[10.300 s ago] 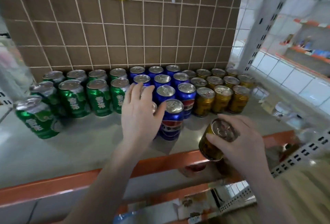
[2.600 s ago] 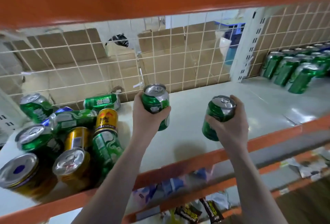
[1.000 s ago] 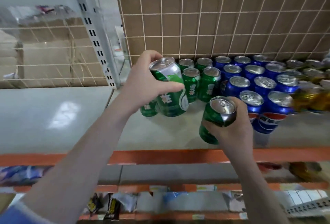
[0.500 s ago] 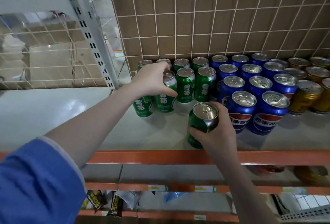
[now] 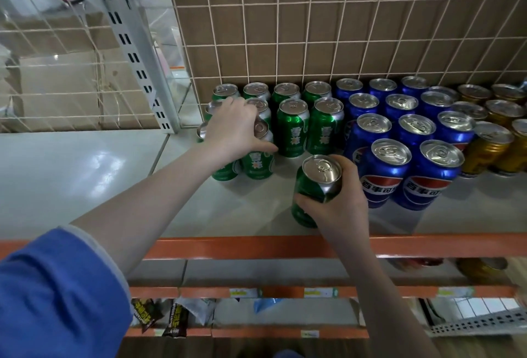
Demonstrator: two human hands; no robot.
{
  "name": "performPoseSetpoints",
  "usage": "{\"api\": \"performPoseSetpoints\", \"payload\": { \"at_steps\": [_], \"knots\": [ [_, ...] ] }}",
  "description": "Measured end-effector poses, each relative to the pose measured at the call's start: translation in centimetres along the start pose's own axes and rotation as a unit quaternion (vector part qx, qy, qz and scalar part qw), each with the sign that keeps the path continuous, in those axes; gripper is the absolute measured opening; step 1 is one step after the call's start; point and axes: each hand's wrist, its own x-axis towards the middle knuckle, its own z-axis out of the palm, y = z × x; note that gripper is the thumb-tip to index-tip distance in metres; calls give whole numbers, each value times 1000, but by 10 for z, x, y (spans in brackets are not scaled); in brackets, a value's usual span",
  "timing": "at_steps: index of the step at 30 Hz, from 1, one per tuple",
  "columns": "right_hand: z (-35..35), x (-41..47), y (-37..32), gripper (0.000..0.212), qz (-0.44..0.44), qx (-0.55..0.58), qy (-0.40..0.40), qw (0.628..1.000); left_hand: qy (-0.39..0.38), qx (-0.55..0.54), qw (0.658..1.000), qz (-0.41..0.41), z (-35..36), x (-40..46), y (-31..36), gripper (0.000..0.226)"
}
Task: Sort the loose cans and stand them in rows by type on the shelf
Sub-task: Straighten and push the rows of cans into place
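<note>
At centre frame the left hand (image 5: 232,129) curls over a front green can (image 5: 258,162) standing on the glossy shelf (image 5: 85,175), hiding its lid and its neighbours. Lower right of it, the right hand (image 5: 338,205) grips another green can (image 5: 315,186), tilted, label hidden. Blue Pepsi cans (image 5: 393,169) and, farther right, cropped gold cans (image 5: 490,146) stand in rows.

"What's behind the wire at the upper left of your frame?"

"Cardboard boxes (image 5: 71,84), seen through a wire grid (image 5: 51,67), with a white slotted upright (image 5: 134,52) running diagonally beside them. Brown cardboard backing (image 5: 342,15) fills your upper right."

"And along the bottom?"

"Dark snack packets (image 5: 159,317) at lower left, small price labels (image 5: 319,292) (print too blurred to read), and a perforated white strip (image 5: 479,326) at lower right."
</note>
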Motion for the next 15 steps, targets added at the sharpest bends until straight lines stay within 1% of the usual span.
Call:
{"api": "performPoseSetpoints", "payload": {
  "at_steps": [4, 9, 11, 13, 15],
  "knots": [
    [1, 7, -2, 76, -7, -3, 8, 1000, 24, 6, 1000, 16, 4, 1, -2, 73],
    [-2, 23, -7, 77, -24, -26, 6, 999, 20, 11, 1000, 21, 8, 1, -2, 73],
    [-3, 30, -10, 75, -25, -38, -5, 999, 25, -8, 999, 20, 11, -3, -3, 72],
    [-5, 36, -13, 73, -18, -53, -19, 998, 66, -51, 996, 26, 14, -12, -8, 68],
    [-6, 43, -15, 73, -16, -74, -32, 997, 145, -87, 985, 28, 15, -30, -15, 62]
  ]
}}
